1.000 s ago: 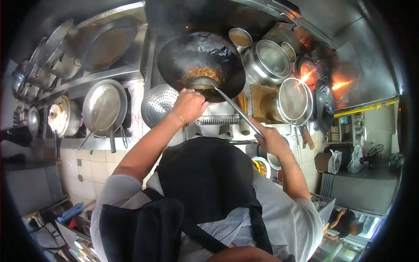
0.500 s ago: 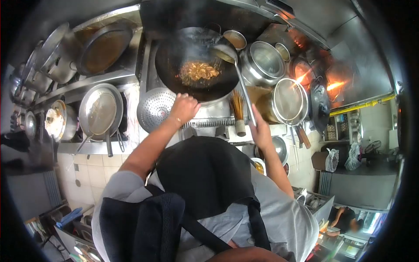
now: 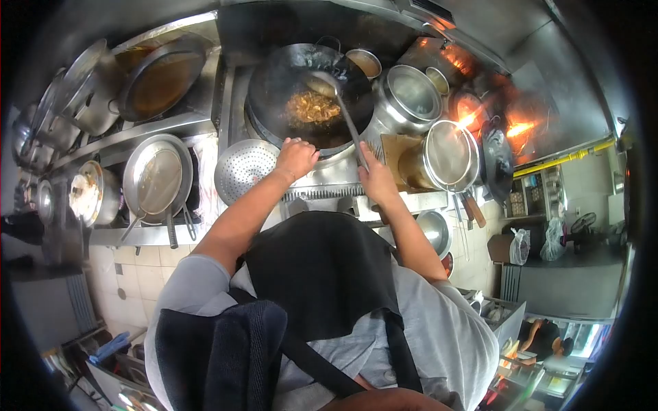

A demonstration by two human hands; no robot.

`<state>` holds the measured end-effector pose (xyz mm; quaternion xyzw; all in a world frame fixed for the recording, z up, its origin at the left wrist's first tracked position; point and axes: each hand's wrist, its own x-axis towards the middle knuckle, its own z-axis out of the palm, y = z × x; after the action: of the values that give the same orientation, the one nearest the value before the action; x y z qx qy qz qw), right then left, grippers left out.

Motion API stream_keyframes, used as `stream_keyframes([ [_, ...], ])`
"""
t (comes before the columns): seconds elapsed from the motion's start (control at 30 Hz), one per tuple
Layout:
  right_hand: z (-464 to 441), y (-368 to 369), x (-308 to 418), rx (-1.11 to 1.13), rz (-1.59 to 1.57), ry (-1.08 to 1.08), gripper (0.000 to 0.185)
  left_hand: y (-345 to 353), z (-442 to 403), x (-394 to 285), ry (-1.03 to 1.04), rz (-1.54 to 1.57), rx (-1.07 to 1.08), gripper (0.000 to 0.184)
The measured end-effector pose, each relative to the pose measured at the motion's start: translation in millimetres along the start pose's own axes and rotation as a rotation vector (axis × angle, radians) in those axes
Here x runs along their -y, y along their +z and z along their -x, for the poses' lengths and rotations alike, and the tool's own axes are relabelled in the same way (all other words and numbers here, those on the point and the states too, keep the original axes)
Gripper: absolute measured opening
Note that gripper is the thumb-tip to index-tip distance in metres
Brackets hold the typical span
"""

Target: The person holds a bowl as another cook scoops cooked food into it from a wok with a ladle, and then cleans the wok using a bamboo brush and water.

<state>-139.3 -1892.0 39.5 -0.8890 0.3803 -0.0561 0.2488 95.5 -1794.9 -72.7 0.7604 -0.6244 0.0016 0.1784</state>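
A dark wok (image 3: 271, 77) sits on the burner in front of me, with browned, sauce-coated pieces of food (image 3: 308, 109) in its middle. My left hand (image 3: 297, 157) is closed at the wok's near rim; the part inside the fingers is hidden. In my right hand (image 3: 378, 179) is the long handle of a ladle (image 3: 351, 129), gripped with closed fingers. The ladle's bowl is inside the wok, at the far side of the food. A round perforated strainer (image 3: 245, 168) lies just left of my left hand. The bamboo brush (image 3: 374, 152) is mostly hidden behind my right hand.
Right of the wok stand a metal pot (image 3: 413, 96), a fine sieve (image 3: 450, 156) over a container, and open flames (image 3: 521, 129). Pans (image 3: 157, 175) and an oil-filled wok (image 3: 163, 82) are on the left. A yellow pipe (image 3: 565, 159) runs at right. Another person (image 3: 545, 339) is behind.
My right hand has moved left and up, bringing the ladle's bowl from the wok's right side to the food. The wok has shifted slightly, with my left hand still at its rim.
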Motion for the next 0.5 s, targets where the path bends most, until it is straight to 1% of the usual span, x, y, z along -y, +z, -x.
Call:
stream_keyframes([
  [0.07, 19, -24, 20, -0.062, -0.062, -0.004, 0.068, -1, 0, -1, 0.026, 0.003, -0.063, 0.031],
  [0.1, 24, -36, 29, -0.069, -0.067, 0.007, 0.068, 0, 0, -1, 0.039, 0.003, -0.057, 0.031],
  [0.13, 28, -47, 38, 0.088, -0.419, 0.213, 0.07, 1, -1, -1, 0.022, 0.007, -0.022, 0.031],
  [0.23, 21, 17, -22, 0.222, -1.168, 0.331, 0.073, -4, -3, 3, 0.032, 0.017, 0.01, 0.032],
  [0.27, 18, 54, -34, -0.15, -0.572, -0.035, 0.072, -3, -3, 0, 0.026, 0.031, -0.001, 0.032],
  [0.3, 19, 61, -35, -0.248, -0.409, -0.188, 0.072, -2, -3, 0, 0.054, 0.04, -0.004, 0.032],
  [0.37, 22, 74, -36, -0.526, -0.032, -0.433, 0.071, 1, -1, 4, 0.056, 0.047, -0.05, 0.033],
  [0.4, 38, 53, -13, -0.156, -0.581, 0.026, 0.072, 4, -1, 7, 0.089, 0.07, -0.124, 0.028],
  [0.47, 56, 65, -1, -0.127, -0.399, 0.15, 0.073, 13, -5, 11, 0.131, 0.027, -0.08, 0.029],
  [0.5, 64, 70, 3, -0.104, -0.308, 0.209, 0.073, 22, -5, 16, 0.141, 0.099, -0.13, 0.029],
])
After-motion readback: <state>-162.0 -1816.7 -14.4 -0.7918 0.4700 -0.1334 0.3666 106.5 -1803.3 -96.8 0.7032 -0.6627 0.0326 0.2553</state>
